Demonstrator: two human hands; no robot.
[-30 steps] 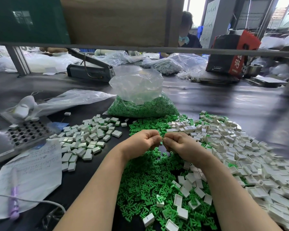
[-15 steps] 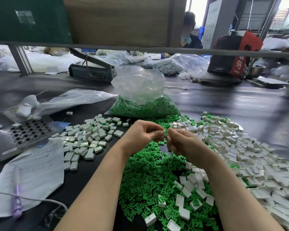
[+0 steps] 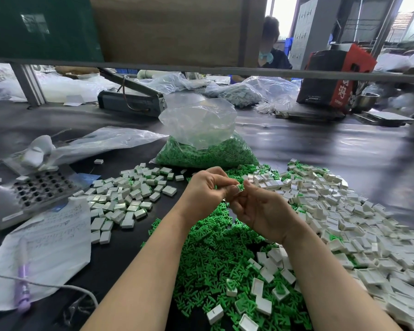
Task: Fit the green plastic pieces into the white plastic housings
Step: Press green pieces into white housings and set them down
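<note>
Green pieces (image 3: 215, 254) and white housings (image 3: 344, 211) crowd the table (image 3: 332, 151).

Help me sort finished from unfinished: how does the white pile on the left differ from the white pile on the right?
The left pile is smaller and lies mostly closed side up, with little green showing. The right pile is far larger, many housings open side up and empty, green pieces scattered among them. Both are small white rectangular housings on the dark table.

Both hands, left (image 3: 204, 195) and right (image 3: 264, 211), fingertips pinched on one white housing (image 3: 237, 188) with green piece (image 3: 241, 186) above green heap (image 3: 215, 254).
</note>
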